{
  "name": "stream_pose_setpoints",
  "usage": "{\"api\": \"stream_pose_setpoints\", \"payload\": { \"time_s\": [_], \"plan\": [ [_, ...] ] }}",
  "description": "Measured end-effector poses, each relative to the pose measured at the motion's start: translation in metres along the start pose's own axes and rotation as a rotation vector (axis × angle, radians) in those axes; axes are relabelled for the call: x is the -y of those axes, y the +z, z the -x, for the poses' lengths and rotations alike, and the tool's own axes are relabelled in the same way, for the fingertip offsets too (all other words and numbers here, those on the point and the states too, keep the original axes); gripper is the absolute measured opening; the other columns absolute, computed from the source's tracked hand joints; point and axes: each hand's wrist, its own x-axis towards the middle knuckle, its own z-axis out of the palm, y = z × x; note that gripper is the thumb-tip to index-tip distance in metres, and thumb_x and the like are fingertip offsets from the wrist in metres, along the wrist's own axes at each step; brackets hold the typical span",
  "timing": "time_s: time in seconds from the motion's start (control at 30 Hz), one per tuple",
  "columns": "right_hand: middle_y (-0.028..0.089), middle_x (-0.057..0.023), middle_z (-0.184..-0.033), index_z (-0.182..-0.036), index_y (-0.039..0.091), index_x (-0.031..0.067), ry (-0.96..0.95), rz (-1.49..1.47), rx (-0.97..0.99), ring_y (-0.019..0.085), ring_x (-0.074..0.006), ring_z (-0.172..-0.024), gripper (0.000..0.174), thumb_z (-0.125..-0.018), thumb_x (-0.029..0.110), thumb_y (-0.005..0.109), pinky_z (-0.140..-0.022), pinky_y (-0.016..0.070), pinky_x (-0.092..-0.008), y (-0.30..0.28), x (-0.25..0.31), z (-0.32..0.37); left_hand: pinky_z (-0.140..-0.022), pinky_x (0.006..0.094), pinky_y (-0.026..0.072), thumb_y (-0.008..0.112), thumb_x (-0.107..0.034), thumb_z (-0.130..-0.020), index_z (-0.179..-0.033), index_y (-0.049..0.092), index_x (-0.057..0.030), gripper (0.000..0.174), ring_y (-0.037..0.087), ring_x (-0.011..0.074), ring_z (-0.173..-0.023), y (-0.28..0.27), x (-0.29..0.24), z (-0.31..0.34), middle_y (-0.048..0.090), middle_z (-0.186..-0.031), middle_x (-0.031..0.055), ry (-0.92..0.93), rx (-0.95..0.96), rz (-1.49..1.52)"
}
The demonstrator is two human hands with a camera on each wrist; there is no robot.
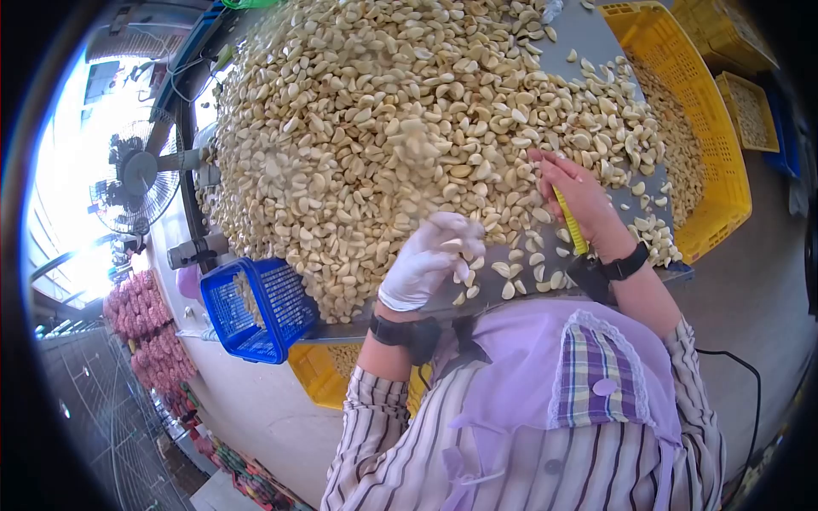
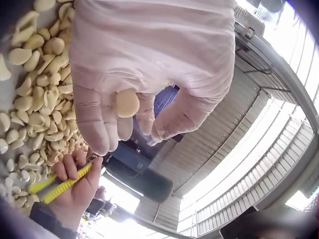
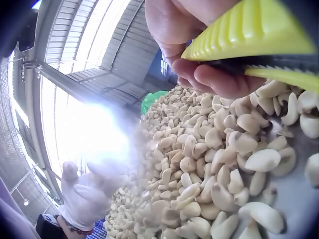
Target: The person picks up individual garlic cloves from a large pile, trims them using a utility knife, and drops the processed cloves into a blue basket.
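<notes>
Left gloved hand (image 1: pixel 423 262): fingers curled round pale clove (image 2: pixel 127 103), probably cradling it against dropping. Right hand (image 1: pixel 591 203): fingers grip yellow tool (image 1: pixel 572 223), likely for control. Clove heap (image 1: pixel 341 145) beyond fingers, on desk (image 1: pixel 588 36).

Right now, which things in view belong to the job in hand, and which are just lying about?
Likely job: pale curved cloves; ridged yellow tool; white-gloved left hand; bare right hand; blue plastic basket; yellow plastic crate.

Probably incidental: round grey fan; pink bundles.
</notes>
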Motion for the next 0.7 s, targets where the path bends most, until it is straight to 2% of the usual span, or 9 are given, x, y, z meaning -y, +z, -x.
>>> {"api": "stream_pose_setpoints", "payload": {
  "time_s": [0.07,0.1,0.2,0.23,0.3,0.37,0.43,0.57,0.7],
  "plan": [
    [0.049,0.0059,-0.068,-0.126,0.053,0.0110,0.022,-0.087,-0.120,0.042,-0.0018,-0.046,0.034,-0.095,0.027,0.049,-0.039,0.0331,-0.0171,0.005,0.008,0.007,-0.053,0.0211,0.0447,0.069,-0.011,-0.077,-0.118,0.054,-0.0047,0.044,0.059,0.0215,-0.077,0.014,-0.002,-0.004,0.053,-0.091,0.0083,0.314,-0.209,-0.021],
    [0.049,0.0059,-0.068,-0.126,0.053,0.0110,0.001,-0.134,-0.077,0.042,-0.0018,-0.046,0.034,-0.095,0.027,0.049,-0.039,0.0331,-0.0171,0.016,0.006,-0.004,-0.053,0.0211,0.0447,0.069,-0.011,-0.077,-0.118,0.054,-0.0047,0.044,0.059,0.0215,-0.077,0.011,-0.016,0.000,0.053,-0.091,0.0083,0.315,-0.237,-0.082],
    [0.049,0.0063,-0.068,-0.125,0.054,0.0121,0.010,-0.124,-0.102,0.041,-0.0016,-0.046,0.033,-0.095,0.027,0.049,-0.040,0.0329,-0.0166,0.015,0.005,-0.003,-0.059,0.0256,0.0481,0.073,-0.023,-0.074,-0.102,0.063,-0.0044,0.035,0.064,0.0171,-0.069,0.004,-0.016,-0.027,0.064,-0.077,0.0035,0.145,-0.729,-1.437],
    [0.049,0.0064,-0.068,-0.125,0.054,0.0112,0.044,-0.073,-0.097,0.041,-0.0015,-0.046,0.034,-0.095,0.027,0.049,-0.040,0.0329,-0.0165,0.012,-0.002,-0.007,-0.059,0.0256,0.0481,0.073,-0.023,-0.074,-0.102,0.063,-0.0044,0.035,0.064,0.0171,-0.069,0.000,-0.006,-0.036,0.064,-0.077,0.0035,0.149,-0.732,-1.435],
    [0.049,0.0064,-0.069,-0.125,0.054,0.0103,0.073,-0.021,-0.104,0.041,-0.0015,-0.046,0.034,-0.095,0.027,0.049,-0.041,0.0330,-0.0164,0.007,-0.003,-0.006,-0.062,0.0311,0.0497,0.070,-0.023,-0.076,-0.099,0.063,-0.0052,0.030,0.065,0.0207,-0.070,-0.009,0.013,-0.055,0.066,-0.077,0.0083,0.199,-0.767,-1.934],
    [0.049,0.0064,-0.069,-0.124,0.054,0.0073,0.011,-0.008,-0.076,0.041,-0.0016,-0.046,0.035,-0.095,0.027,0.049,-0.041,0.0333,-0.0167,0.006,0.003,0.005,-0.062,0.0342,0.0498,0.068,-0.026,-0.077,-0.094,0.065,-0.0057,0.026,0.064,0.0239,-0.070,-0.010,0.019,-0.063,0.065,-0.074,0.0104,0.248,-0.767,-1.992],
    [0.049,0.0061,-0.069,-0.123,0.054,0.0058,-0.006,-0.010,-0.097,0.042,-0.0018,-0.047,0.035,-0.095,0.027,0.049,-0.041,0.0333,-0.0170,0.001,0.005,0.011,-0.061,0.0366,0.0488,0.065,-0.032,-0.080,-0.092,0.063,-0.0054,0.029,0.063,0.0275,-0.070,-0.006,0.013,-0.064,0.064,-0.075,0.0111,0.069,-0.794,-1.755],
    [0.051,0.0045,-0.070,-0.121,0.055,0.0045,-0.036,0.075,-0.078,0.043,-0.0024,-0.049,0.034,-0.095,0.026,0.050,-0.043,0.0340,-0.0174,-0.001,-0.005,0.004,-0.059,0.0347,0.0484,0.064,-0.033,-0.080,-0.093,0.065,-0.0060,0.030,0.062,0.0248,-0.064,-0.005,0.007,-0.064,0.062,-0.066,0.0091,0.029,-0.811,-1.733],
    [0.053,0.0031,-0.071,-0.121,0.056,0.0045,-0.054,0.115,-0.037,0.043,-0.0024,-0.051,0.034,-0.094,0.025,0.051,-0.045,0.0351,-0.0171,0.009,-0.003,0.007,-0.055,0.0311,0.0474,0.063,-0.029,-0.081,-0.094,0.065,-0.0032,0.029,0.063,0.0219,-0.060,-0.011,0.009,-0.070,0.065,-0.071,0.0106,0.117,-0.798,-1.614]
  ]
}}
